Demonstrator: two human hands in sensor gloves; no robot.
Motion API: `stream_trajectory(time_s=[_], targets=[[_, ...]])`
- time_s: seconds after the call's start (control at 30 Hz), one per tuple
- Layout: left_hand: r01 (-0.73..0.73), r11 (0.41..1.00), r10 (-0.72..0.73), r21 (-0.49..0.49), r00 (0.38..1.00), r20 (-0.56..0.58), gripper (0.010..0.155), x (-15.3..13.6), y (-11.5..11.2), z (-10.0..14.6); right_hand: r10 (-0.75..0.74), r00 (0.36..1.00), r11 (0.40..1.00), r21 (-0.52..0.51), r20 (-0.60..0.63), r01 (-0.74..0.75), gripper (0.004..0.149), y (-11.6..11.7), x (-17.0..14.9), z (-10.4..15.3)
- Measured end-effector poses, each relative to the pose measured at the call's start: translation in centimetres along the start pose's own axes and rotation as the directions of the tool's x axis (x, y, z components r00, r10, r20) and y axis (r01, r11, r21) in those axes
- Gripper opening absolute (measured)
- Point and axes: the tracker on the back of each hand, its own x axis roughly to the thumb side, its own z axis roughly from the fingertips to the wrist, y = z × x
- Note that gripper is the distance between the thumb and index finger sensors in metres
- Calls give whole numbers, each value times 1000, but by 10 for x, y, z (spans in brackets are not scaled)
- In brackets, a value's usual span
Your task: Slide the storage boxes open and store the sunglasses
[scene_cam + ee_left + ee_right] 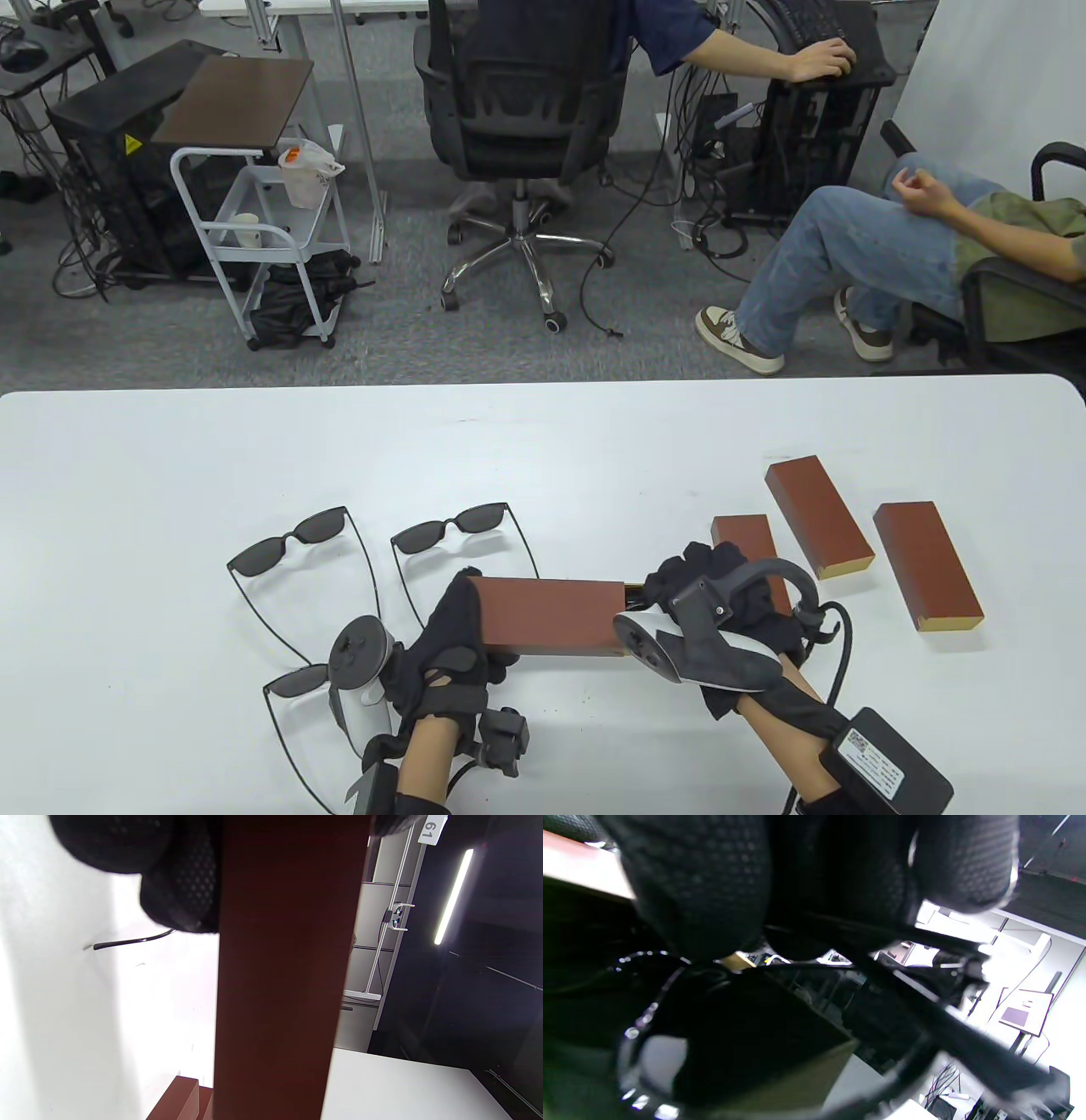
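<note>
In the table view, the left hand point(445, 649) is curled round the near end of a brown storage box point(551, 615), held low over the white table point(543, 450) at about six o'clock. The right hand point(721, 594) sits against the box's open end at its three o'clock side. What its fingers are doing is hidden there behind the tracker. Three more brown boxes point(926, 564) lie from two to three o'clock of the held box, well apart from it. Two open sunglasses point(293, 543) lie at ten and eleven o'clock of the left hand, and a third pair point(297, 683) lies at its nine o'clock, partly under the tracker.

In the left wrist view, the box's dark red side point(284, 976) runs the full height of the frame, with gloved fingers point(178, 878) wrapped against it at the top. A thin temple arm point(131, 941) lies on the table at nine o'clock.

In the right wrist view, gloved fingertips point(695, 887) pinch a folded pair of dark sunglasses point(734, 1035), its lens and frame filling the lower half. The box edge point(581, 874) shows at ten o'clock.

I judge the step to be loading: the box seems already slid open and this pair is at its mouth. Next, the folded glasses need feeding straight into the opening while the left hand steadies the sleeve, after which the drawer wants closing.
</note>
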Motion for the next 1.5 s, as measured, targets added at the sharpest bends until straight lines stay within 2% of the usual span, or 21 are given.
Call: stream_trajectory(time_s=[0.33,0.47,0.63,0.73,0.87,1.0,1.07,1.1,1.13,1.17,1.2,1.27,1.37,1.4,1.43,1.5], targets=[[-29,999,28,-45,999,-16,74,-1,-3,-1,-156,985,988,-22,-67,155,38,3,2,-5],[-30,999,29,-34,999,-20,74,-1,-2,0,-150,985,988,-30,-83,148,38,7,4,-7],[-29,999,29,-18,999,-28,74,-2,0,0,-223,969,975,-34,-109,220,40,13,1,-5],[-27,1000,26,-16,999,-31,74,-3,0,-1,-310,940,951,-35,-143,309,44,13,-8,0],[-49,998,48,-28,998,-30,74,-3,1,-1,-468,851,884,-137,-240,447,44,12,-35,7],[-49,999,48,-25,999,-17,74,-3,2,-1,-638,670,767,-235,-380,597,57,33,-69,18],[-54,998,54,-34,998,-12,74,-3,2,-2,-745,504,649,-299,-436,700,62,53,-83,27],[-56,998,56,-37,998,-10,74,-3,2,-1,-778,441,600,-323,-447,732,64,61,-86,30],[-59,997,58,-41,998,-6,74,-3,2,-2,-822,342,519,-349,-456,780,66,73,-88,34],[-60,997,60,-42,998,-4,74,-3,2,-2,-841,286,471,-361,-459,805,67,79,-89,36],[-64,997,64,-45,998,-1,74,-3,2,-2,-867,196,392,-383,-459,837,67,90,-89,40],[-73,996,73,-51,997,4,74,-3,1,-2,-894,65,268,-412,-444,871,65,105,-86,44],[-79,995,79,-61,997,5,74,-3,1,-2,-921,-93,81,-421,-377,904,62,123,-78,46],[-77,995,77,-60,997,5,74,-3,1,-2,-923,-131,37,-422,-363,906,61,126,-76,46],[-70,996,71,-56,997,6,74,-3,0,-2,-923,-168,0,-436,-346,900,59,129,-73,47],[-62,997,62,-53,998,6,74,-4,0,-2,-927,-192,-23,-462,-323,887,56,133,-68,47]])
